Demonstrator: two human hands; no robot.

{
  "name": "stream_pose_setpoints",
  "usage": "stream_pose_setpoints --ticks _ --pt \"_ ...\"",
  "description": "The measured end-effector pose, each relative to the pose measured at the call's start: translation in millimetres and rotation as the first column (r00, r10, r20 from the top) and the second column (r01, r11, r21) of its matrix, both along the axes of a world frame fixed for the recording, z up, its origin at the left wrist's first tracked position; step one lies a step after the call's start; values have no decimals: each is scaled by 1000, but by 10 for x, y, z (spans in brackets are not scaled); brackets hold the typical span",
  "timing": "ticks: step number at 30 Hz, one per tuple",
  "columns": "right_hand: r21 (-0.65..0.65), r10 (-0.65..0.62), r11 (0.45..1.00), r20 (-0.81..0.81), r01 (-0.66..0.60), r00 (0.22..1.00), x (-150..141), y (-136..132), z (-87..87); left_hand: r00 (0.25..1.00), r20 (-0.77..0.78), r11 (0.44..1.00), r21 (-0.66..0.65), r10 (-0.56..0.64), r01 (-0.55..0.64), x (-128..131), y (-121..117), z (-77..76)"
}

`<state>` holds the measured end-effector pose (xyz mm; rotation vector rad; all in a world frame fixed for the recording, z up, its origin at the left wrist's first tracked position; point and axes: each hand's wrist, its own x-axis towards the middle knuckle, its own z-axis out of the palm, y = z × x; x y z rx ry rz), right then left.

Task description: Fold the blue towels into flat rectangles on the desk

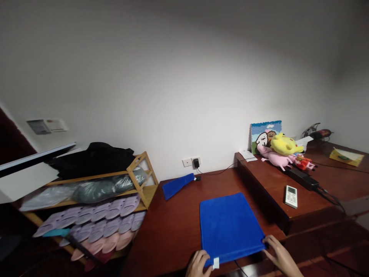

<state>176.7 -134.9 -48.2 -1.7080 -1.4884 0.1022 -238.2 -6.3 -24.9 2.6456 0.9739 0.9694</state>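
Left hand: my left hand point(198, 263) pinches the near edge of the blue towel point(230, 227), fingers curled on it.
Right hand: my right hand point(278, 254) holds the near right corner, fingers half open.
Towel: lies flat on the desk point(173, 223); I think it is soft, light, floppy; corners are best to hold.
Hidden: both wrists cut off; towel's white tag point(216, 263) too small to read.

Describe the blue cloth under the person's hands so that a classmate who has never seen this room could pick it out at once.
On the dark wooden table, it lies flat at the near edge, left hand and right hand on its corners. This blue cloth is spread out, unlike the rolled blue cloth nearer the wall.
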Motion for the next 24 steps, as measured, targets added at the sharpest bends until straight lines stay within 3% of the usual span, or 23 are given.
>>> stream_pose_setpoints --ticks 4,8,13,17,20,22,24 --pt "-98 134 985 -110 -144 985 42 70 183 998 -63 989 -144 -26 17 -2 -2 257" --pt "-80 204 973 -150 -218 967 102 135 264 991 -127 988 -153 -33 13 21 18 401" --pt "-69 172 981 -139 -182 975 113 167 254 985 -174 997 -76 8 -22 67 39 392" --pt "-43 183 981 -123 -189 976 148 186 299 992 -117 999 -3 38 -38 62 110 364" --pt "-33 180 983 -85 -183 980 217 336 554 997 -57 999 22 44 -43 104 314 544" --pt "0 169 986 -42 -169 985 273 556 865 1000 -15 999 20 27 -27 191 559 820" --pt "51 158 986 16 -159 987 329 874 1261 998 55 1000 10 28 -29 331 885 1189"
